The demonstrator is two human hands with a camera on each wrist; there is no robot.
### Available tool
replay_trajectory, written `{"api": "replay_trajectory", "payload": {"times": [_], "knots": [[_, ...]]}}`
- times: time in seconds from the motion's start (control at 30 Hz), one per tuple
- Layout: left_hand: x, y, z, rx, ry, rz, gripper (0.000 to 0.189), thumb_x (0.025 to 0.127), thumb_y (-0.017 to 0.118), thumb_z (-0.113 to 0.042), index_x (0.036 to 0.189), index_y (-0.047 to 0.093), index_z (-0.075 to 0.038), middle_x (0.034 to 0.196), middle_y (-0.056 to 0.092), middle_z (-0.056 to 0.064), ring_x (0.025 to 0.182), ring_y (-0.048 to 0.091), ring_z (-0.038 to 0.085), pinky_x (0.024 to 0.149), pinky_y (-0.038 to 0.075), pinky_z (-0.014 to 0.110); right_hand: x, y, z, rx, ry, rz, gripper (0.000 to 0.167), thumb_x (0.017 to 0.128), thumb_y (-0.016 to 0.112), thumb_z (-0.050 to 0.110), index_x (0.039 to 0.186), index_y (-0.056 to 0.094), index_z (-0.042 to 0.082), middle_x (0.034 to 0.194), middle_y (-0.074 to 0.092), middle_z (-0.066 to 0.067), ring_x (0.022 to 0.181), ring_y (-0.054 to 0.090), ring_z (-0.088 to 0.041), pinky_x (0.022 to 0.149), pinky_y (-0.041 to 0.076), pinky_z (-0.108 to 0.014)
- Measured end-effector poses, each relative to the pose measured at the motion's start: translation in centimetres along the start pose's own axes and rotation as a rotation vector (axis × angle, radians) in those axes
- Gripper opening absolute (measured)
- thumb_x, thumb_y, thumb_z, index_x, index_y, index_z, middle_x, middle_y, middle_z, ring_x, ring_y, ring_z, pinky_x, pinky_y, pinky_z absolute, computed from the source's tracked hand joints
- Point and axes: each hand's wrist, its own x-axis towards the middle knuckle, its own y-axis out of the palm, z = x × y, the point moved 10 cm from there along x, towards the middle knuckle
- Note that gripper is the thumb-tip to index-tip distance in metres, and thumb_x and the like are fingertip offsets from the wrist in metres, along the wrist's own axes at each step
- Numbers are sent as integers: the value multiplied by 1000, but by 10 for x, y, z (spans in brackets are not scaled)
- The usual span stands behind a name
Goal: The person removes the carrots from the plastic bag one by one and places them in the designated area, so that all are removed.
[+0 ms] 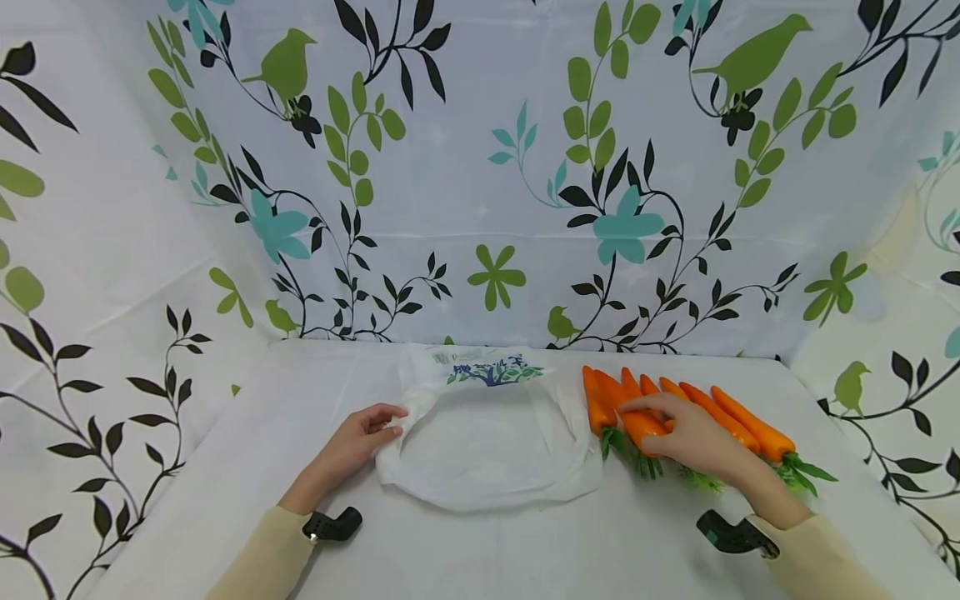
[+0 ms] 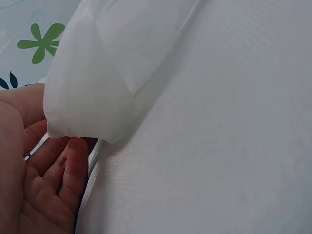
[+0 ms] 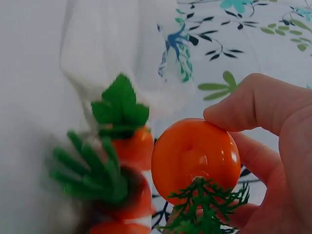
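A white plastic bag (image 1: 480, 496) lies with its mouth spread wide on the table, a tree print on its far side. My left hand (image 1: 363, 437) pinches the bag's left edge; in the left wrist view, fingers (image 2: 73, 168) pass behind the white film (image 2: 92, 102). My right hand (image 1: 697, 433) grips an orange toy carrot (image 1: 642, 427) near its thick leafy end. The right wrist view has this carrot (image 3: 190, 156) end-on, the thumb against its upper side. Several other carrots (image 1: 757, 423) lie side by side around and under this hand.
The leftmost carrot (image 1: 597, 406) lies close to the bag's right edge. A white cloth covers the table (image 1: 480, 558). Behind it hangs a curtain (image 1: 480, 192) printed with leaves and birds. Each wrist carries a black camera (image 1: 333, 525).
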Motion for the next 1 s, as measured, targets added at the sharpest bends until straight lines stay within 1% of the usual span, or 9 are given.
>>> {"api": "replay_trajectory", "payload": {"times": [0.07,0.17,0.3,0.43,0.57,0.7,0.8,0.9,1.0], "knots": [[1,0,1,1,-6,2,33,96,69,-20,125,63,-7,129,60,16,101,60,21,80,52,26,-5,-8,-8,-12,20,-13,51,81,67,9,130,64,20,132,54,-13,96,50,-27,66,43,-34],[1,-1,1,6,-7,-2,33,96,69,-20,125,63,-6,128,60,16,100,60,20,80,51,26,-11,-21,-16,-29,22,-31,51,82,66,8,131,64,18,143,47,-19,108,50,-35,73,46,-36],[1,-1,1,2,-4,-5,33,95,69,-19,125,63,-6,128,61,17,102,61,20,80,52,26,-18,-36,-25,-47,25,-50,51,84,64,8,135,61,14,152,34,-27,124,41,-45,81,44,-41],[2,0,1,-3,-5,-2,33,95,69,-19,125,63,-6,128,61,17,103,61,22,80,52,26,-23,-47,-37,-72,64,-65,50,87,65,13,137,58,13,152,33,-30,127,39,-50,88,45,-55],[2,-1,2,-2,-5,-5,33,95,69,-19,125,63,-6,130,60,17,104,60,22,80,52,26,-26,-54,-45,-69,70,-74,49,89,64,15,137,58,10,152,31,-32,131,34,-52,94,40,-65],[2,-1,2,-4,-6,-6,33,95,69,-19,124,63,-6,128,60,17,101,60,21,79,52,26,-29,-57,-51,-60,56,-80,49,89,64,14,138,56,7,152,32,-31,131,35,-52,92,40,-61],[2,-1,3,-8,-7,-4,33,95,69,-19,124,63,-5,126,61,16,98,60,21,78,52,26,-31,-60,-55,-74,52,-86,49,90,64,14,138,56,7,152,34,-30,125,41,-49,88,42,-55],[2,-1,3,-8,-10,-2,33,95,69,-20,125,63,-6,126,61,15,97,60,21,78,52,27,-33,-63,-59,-97,71,-93,49,91,64,16,138,56,8,151,38,-27,116,47,-44,83,43,-47],[1,-1,3,-7,-12,-2,34,95,69,-20,125,63,-6,126,61,15,97,59,21,77,52,27,-34,-66,-64,-99,100,-95,49,91,64,17,138,56,8,147,41,-26,114,48,-43,80,45,-43]]}}
